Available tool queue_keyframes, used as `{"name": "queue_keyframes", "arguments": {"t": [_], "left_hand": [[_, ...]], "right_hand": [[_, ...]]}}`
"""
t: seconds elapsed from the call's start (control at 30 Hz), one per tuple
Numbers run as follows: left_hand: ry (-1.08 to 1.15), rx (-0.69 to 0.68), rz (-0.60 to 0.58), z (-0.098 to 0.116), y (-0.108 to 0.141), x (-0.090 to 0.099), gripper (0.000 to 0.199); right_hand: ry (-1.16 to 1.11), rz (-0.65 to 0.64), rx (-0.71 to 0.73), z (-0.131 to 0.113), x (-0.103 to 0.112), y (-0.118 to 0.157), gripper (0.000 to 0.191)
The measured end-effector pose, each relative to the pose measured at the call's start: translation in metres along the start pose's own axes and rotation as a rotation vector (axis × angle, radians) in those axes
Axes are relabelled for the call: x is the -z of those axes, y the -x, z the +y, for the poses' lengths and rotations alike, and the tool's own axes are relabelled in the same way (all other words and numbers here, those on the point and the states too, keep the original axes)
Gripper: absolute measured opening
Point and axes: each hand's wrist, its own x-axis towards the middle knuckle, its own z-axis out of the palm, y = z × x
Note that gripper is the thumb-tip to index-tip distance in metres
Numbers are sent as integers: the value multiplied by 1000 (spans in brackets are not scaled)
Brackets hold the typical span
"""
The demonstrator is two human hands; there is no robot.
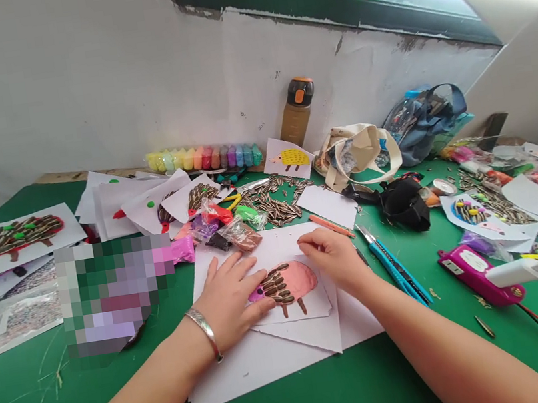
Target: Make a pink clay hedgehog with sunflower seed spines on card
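A pink clay hedgehog (pixel 303 277) with a purple face, brown legs and rows of striped sunflower seeds (pixel 276 284) on its left half lies on white paper (pixel 290 340). My left hand (pixel 235 294) rests spread on the paper, its thumb and index fingertip at the hedgehog's left end. At the hedgehog's upper right, my right hand (pixel 332 256) is closed, fingertips pinched; what it holds, if anything, is too small to make out. The right half of the clay is bare.
Behind the paper are bagged clay (pixel 241 234), a seed pile (pixel 274 204), a blank card (pixel 328 206) and a bottle (pixel 296 113). To the right lie blue cutters (pixel 395 267), a black pouch (pixel 403 201) and a magenta glue gun (pixel 482 277). Finished hedgehog pictures (pixel 16 239) lie left.
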Motion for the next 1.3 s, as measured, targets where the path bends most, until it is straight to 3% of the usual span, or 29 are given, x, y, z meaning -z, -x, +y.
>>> {"name": "queue_keyframes", "arguments": {"t": [0.13, 0.3, 0.5, 0.63, 0.8, 0.97, 1.07, 1.3], "left_hand": [[6, -16, 28, 0, 1, -1, 39], [-6, 3, 61, 0, 2, -2, 37], [21, 3, 8, 0, 2, -1, 36], [29, 8, 16, 1, 2, 0, 37], [30, 15, 4, 3, 3, 1, 38], [-3, 26, -16, 4, 1, 3, 38], [-16, 26, -33, 4, 0, 3, 38], [-32, 24, -49, 3, 0, 2, 39]], "right_hand": [[341, 22, 23, 5, 16, -37, 23], [480, 38, 13, 15, 7, -78, 25], [575, 31, 9, 28, -11, -90, 22], [561, 33, 12, 26, -11, -90, 26], [463, 32, 23, 6, 4, -63, 26], [89, -166, 108, -19, 10, -3, 20], [69, -225, 87, -23, 5, 22, 23], [68, -180, 142, -12, -7, 29, 24]]}}
